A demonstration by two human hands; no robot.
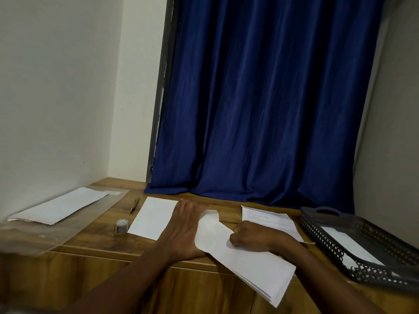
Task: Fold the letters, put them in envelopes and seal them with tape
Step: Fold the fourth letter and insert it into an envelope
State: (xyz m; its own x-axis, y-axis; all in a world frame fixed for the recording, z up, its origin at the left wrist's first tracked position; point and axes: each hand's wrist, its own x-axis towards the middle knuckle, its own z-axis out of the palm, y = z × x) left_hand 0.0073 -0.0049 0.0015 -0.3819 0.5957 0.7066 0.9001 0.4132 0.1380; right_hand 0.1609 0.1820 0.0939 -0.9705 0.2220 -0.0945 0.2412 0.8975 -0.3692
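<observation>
l hand [183, 225] flat, fingers straight, pressing the envelope [244, 252] onto the desk [95, 252]. r hand [254, 237] w/ fingers curled, pinching the envelope's top edge; envelope's near end hangs over desk edge. tape roll [121, 225] just left of a blank sheet [152, 217]. printed letters [267, 219] behind r hand, basket [362, 245] far right.

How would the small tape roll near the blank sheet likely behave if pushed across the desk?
The tape roll seems to stand on its flat side, so it would probably slide, not roll. It looks small, likely light. Tipped on edge, its round shape could roll along the wooden desk.
</observation>
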